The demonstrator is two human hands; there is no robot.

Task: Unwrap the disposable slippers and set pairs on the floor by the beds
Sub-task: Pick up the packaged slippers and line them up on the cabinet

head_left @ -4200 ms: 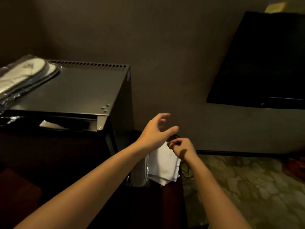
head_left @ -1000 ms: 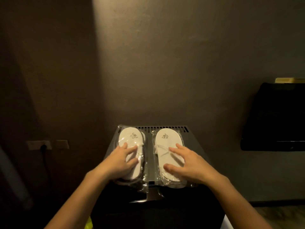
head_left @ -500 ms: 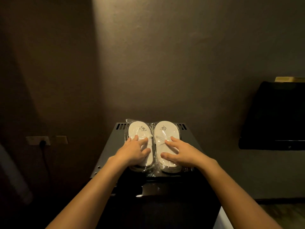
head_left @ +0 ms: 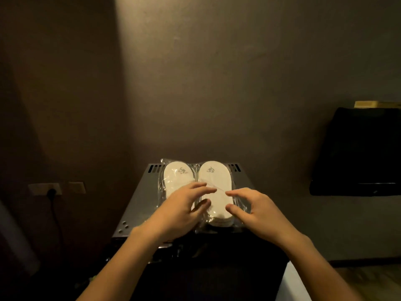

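Observation:
Two clear plastic packets of white disposable slippers lie side by side on the grey top of a small fridge (head_left: 138,205). The left slipper packet (head_left: 176,178) and the right slipper packet (head_left: 214,181) touch each other, logos toward the wall. My left hand (head_left: 182,210) hovers over the near end of the left packet, fingers spread and curled toward the right packet. My right hand (head_left: 258,210) is beside the right packet's near right edge, thumb and fingers apart. Neither hand clearly grips a packet.
The fridge stands against a dim wall. A wall socket (head_left: 46,189) with a black plug and cord is at the left. A dark television (head_left: 360,151) hangs at the right. A white surface edge (head_left: 293,283) shows at the bottom right.
The two packets were pushed together on the fridge top a moment ago. Both hands have since lifted off the slippers and turned inward toward the near end of the right packet.

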